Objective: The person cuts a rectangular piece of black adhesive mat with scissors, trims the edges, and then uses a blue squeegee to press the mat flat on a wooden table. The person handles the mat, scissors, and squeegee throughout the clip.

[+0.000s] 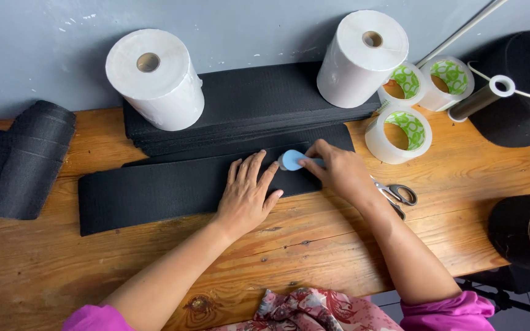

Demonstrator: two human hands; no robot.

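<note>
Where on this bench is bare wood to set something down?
Bare wood lies below the black strip, left of the left hand. Crowded: the tape rolls and scissors beside the right hand.

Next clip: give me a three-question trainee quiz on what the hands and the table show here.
1. True or false: the left hand lies flat on the black fabric strip.
2. What does the right hand hold?
A. scissors
B. a small light-blue tool
C. a tape roll
3. How many clear tape rolls stand near the right white paper roll?

Key:
1. True.
2. B: the light-blue tool rests on the strip; the scissors lie on the wooden table beside the wrist.
3. Three.
</note>
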